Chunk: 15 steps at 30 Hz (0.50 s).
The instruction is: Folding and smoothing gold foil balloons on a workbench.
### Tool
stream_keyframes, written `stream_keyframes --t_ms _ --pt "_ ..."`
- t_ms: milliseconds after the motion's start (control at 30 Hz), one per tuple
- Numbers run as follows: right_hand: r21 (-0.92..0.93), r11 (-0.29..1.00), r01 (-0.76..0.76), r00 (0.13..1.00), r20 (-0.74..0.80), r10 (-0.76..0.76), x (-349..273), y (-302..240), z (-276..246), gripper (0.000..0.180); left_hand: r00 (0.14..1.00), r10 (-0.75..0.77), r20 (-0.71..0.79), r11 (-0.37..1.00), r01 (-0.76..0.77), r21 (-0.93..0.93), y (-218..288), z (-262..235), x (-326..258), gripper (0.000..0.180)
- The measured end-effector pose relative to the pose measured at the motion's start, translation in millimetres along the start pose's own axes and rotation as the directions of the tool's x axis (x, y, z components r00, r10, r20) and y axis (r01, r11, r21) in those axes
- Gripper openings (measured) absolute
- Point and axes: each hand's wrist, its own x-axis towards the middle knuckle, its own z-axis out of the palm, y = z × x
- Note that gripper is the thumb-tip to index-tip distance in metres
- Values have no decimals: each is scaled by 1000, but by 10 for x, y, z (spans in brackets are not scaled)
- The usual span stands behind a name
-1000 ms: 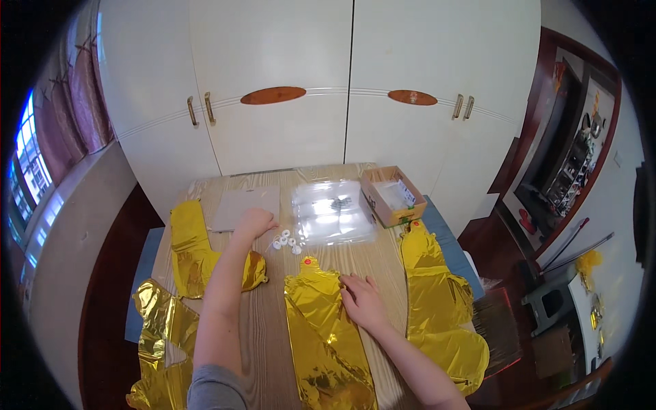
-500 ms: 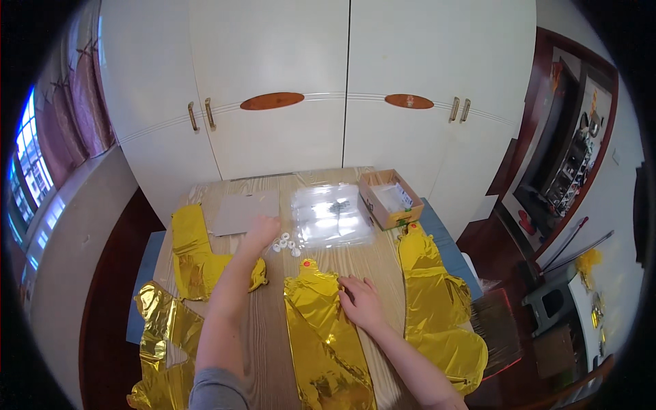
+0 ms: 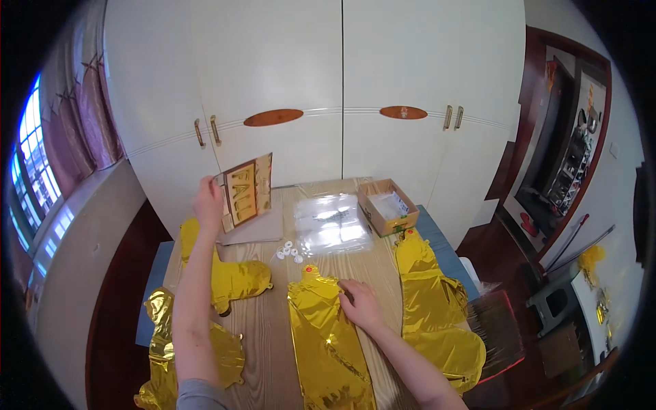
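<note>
My left hand (image 3: 209, 199) pinches the left edge of a printed card (image 3: 244, 190), held up and tilted above the table. A picture of gold letter balloons on a brown and cream ground shows on its face. Beneath it lies a grey card (image 3: 263, 231). My right hand (image 3: 361, 304) lies with fingers apart on the right edge of a flat gold foil balloon (image 3: 328, 348), near its end with a red spot. An L-shaped foil balloon (image 3: 240, 281) and a crinkled one (image 3: 162, 342) are at my left, partly behind my left forearm. Another foil balloon (image 3: 437, 301) lies at right.
Several small white rolls (image 3: 290, 252) sit beyond the middle balloon. Clear plastic bags (image 3: 333, 222) lie flat behind them. An open cardboard box (image 3: 387, 205) with plastic packets stands at the back right. White cupboard doors (image 3: 294, 61) rise behind the wooden table (image 3: 263, 342).
My left hand has risen and moved left from the grey card beside the white rolls, lifting a card whose printed side now shows. My right hand stays on the middle balloon.
</note>
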Motion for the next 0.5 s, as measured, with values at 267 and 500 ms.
stream_keyframes --t_ms 267,500 --pt "-49 984 173 977 -116 -177 24 -162 -43 46 999 -39 -27 949 28 -313 255 -1479 -603 14" --pt "513 851 111 975 109 -193 -51 -1378 421 73 998 -57 24 970 61 -236 542 -2520 -1673 10"
